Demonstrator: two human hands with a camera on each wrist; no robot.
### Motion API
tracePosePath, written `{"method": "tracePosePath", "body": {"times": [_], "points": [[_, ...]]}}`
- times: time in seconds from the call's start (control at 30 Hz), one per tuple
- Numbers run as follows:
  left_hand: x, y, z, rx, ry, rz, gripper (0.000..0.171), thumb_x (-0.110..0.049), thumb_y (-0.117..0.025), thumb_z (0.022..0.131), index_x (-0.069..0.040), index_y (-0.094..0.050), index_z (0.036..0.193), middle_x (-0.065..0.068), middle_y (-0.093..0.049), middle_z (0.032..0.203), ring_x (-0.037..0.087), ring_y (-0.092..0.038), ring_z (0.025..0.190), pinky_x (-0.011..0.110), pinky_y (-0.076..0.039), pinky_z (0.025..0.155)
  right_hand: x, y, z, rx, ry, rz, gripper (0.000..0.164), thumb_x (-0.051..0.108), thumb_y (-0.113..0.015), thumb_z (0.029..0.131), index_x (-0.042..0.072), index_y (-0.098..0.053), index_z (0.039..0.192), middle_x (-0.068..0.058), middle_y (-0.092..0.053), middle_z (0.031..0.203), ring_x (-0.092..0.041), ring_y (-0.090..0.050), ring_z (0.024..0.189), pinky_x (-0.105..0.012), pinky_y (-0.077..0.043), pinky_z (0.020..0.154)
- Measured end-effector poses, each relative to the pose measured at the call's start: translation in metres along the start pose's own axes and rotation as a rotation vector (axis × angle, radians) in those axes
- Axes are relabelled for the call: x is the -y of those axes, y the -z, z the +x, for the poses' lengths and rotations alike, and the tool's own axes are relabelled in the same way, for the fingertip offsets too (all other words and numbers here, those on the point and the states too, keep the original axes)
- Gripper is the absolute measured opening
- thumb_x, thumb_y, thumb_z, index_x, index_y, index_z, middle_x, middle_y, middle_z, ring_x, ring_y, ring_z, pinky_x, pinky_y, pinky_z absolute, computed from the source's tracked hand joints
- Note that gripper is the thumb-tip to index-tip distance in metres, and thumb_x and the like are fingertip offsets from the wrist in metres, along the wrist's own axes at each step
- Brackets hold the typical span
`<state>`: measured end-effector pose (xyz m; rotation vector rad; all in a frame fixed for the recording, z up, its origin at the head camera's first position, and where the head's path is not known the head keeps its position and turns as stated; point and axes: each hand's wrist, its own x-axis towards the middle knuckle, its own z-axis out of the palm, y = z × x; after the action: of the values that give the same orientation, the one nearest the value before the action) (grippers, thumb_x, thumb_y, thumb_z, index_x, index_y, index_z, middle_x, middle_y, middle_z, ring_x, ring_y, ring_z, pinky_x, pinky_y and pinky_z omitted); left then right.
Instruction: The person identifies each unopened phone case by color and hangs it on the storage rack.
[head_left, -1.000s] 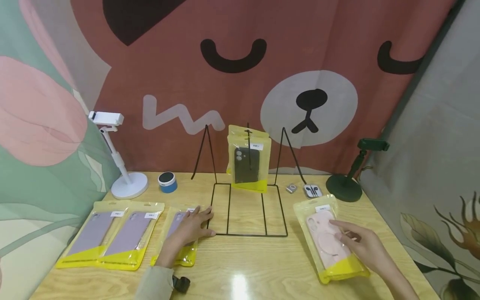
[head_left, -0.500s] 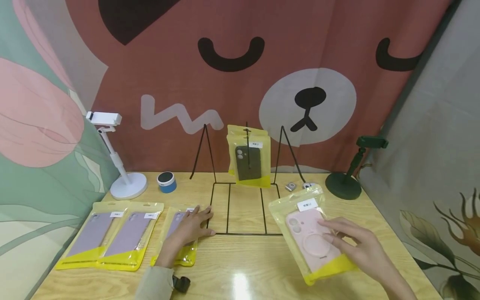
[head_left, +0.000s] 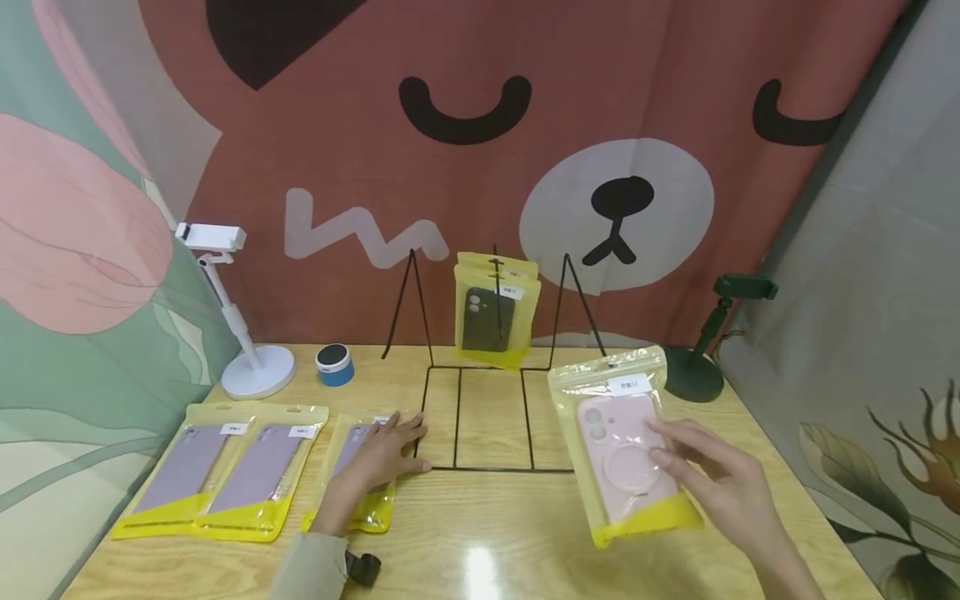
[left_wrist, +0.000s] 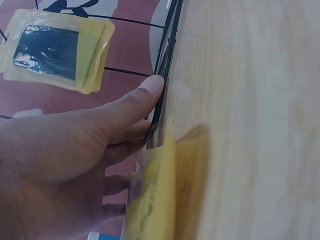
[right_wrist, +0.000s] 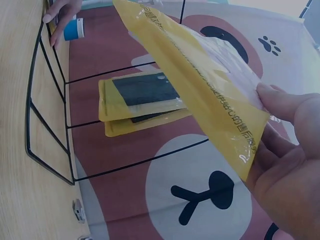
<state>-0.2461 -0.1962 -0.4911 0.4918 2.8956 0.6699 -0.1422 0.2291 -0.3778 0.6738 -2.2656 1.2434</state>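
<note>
My right hand [head_left: 716, 479] pinches a clear and yellow pouch with a pink phone case [head_left: 618, 467] inside, its fingers and thumb on the pouch's right side. The pouch is raised and tilted at the right front of the black wire display rack [head_left: 491, 470]. On the rack's hook hang pouches with dark phone cases [head_left: 487, 321], one behind another. My left hand [head_left: 382, 454] rests at the rack's left front corner, fingers spread. Its thumb [left_wrist: 145, 92] touches the wire. Under this hand lies a pouched purple phone case [head_left: 348, 446], partly covered.
Two more pouched purple phone cases [head_left: 251, 467] lie side by side at the left. Behind them stand a white phone stand [head_left: 258, 371] and a blue round speaker [head_left: 335, 367]. A dark green phone stand [head_left: 697, 375] stands at the back right. A printed curtain [head_left: 337, 125] hangs behind the table.
My right hand has lifted the pouched pink phone case and moved it left, towards the rack. The hanging pouches have swung slightly. My left hand has stayed in place.
</note>
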Motion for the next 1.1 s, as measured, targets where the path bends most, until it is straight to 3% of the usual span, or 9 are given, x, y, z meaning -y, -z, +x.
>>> {"method": "tracePosePath", "body": {"times": [0.23,0.43,0.63,0.93,1.1], "points": [[0.001,0.000,0.001,-0.019,-0.008,0.015,0.066,-0.040,-0.073,0.082,-0.009,-0.054,0.137,0.006,-0.038,0.152,0.042,-0.023,0.141,0.063,-0.013,0.112,-0.009,-0.004,0.003,-0.036,-0.021,0.031,0.043,-0.019,-0.068,0.076,-0.006,-0.065,0.117,0.001,-0.055,0.084,-0.007,-0.052,0.082,-0.012,-0.049,0.077],[0.002,-0.001,0.002,-0.012,-0.009,0.011,0.066,-0.042,-0.073,0.082,-0.009,-0.054,0.137,0.005,-0.038,0.152,0.042,-0.023,0.141,0.063,-0.014,0.112,-0.016,-0.010,0.008,-0.082,-0.149,0.032,0.039,-0.008,-0.070,0.082,-0.002,-0.066,0.120,0.006,-0.063,0.091,-0.007,-0.055,0.081,-0.011,-0.049,0.073],[0.002,-0.003,0.001,-0.012,-0.009,0.012,0.067,-0.042,-0.072,0.083,-0.009,-0.053,0.138,0.006,-0.039,0.151,0.041,-0.023,0.142,0.061,-0.014,0.113,-0.022,-0.017,0.022,-0.067,-0.284,0.017,0.038,0.010,-0.071,0.088,0.011,-0.066,0.125,0.010,-0.067,0.106,-0.006,-0.058,0.087,-0.011,-0.049,0.076],[0.004,-0.003,0.001,-0.028,-0.011,0.005,0.067,-0.041,-0.073,0.083,-0.009,-0.054,0.138,0.006,-0.038,0.152,0.042,-0.023,0.141,0.062,-0.014,0.113,-0.042,-0.028,0.060,-0.010,-0.266,-0.032,0.037,0.026,-0.063,0.095,0.022,-0.061,0.131,0.000,-0.059,0.133,-0.004,-0.055,0.104,-0.008,-0.044,0.086],[0.005,-0.004,0.002,-0.025,-0.023,0.020,0.068,-0.043,-0.072,0.082,-0.009,-0.053,0.138,0.007,-0.038,0.151,0.042,-0.024,0.141,0.062,-0.015,0.112,-0.068,-0.034,0.083,0.014,-0.257,0.026,0.038,0.022,-0.059,0.097,0.022,-0.058,0.135,-0.003,-0.060,0.124,-0.010,-0.055,0.099,-0.013,-0.047,0.082]]}}
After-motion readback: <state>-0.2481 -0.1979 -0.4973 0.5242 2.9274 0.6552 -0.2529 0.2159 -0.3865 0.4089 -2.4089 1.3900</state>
